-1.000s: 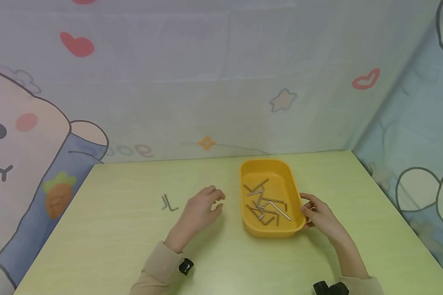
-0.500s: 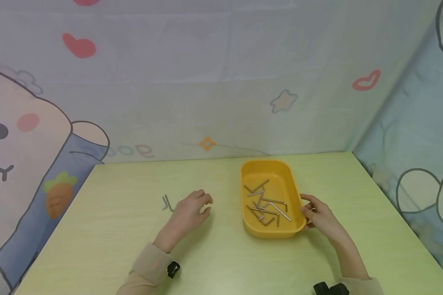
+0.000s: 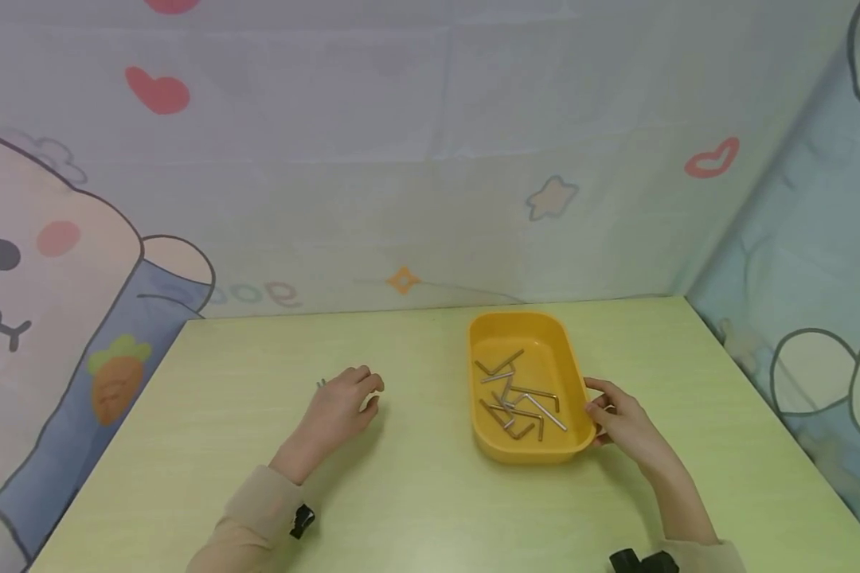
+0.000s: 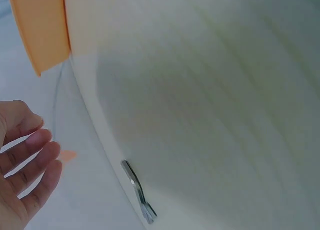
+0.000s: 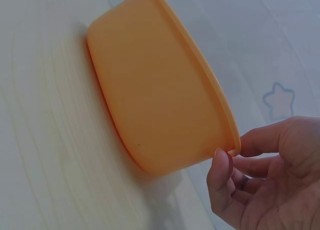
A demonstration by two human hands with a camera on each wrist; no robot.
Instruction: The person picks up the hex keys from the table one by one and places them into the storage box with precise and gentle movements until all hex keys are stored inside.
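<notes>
My right hand (image 3: 627, 423) pinches the right rim of a yellow plastic tray (image 3: 526, 330) between thumb and fingers. In the right wrist view the thumb presses the near corner of the tray's wall (image 5: 155, 89). Several L-shaped hex keys (image 3: 546, 412) lie jumbled inside it. Left of the tray, my left hand (image 3: 333, 410) hovers over the table with loosely bent fingers and holds nothing. Behind it, tips of loose hex keys (image 3: 322, 383) peek out, otherwise hidden by the hand. The left wrist view shows these metal hex keys (image 4: 134, 182) on the tabletop, apart from the fingers.
The pale green-yellow table (image 3: 416, 501) ends against a printed cloth backdrop (image 3: 344, 159) at the back. Another printed cloth (image 3: 795, 263) hangs along the right side. Black wrist straps (image 3: 302, 521) show at both sleeves.
My left hand has moved left, away from the tray, and now covers most of the loose hex keys. The right hand and the tray have stayed in place.
</notes>
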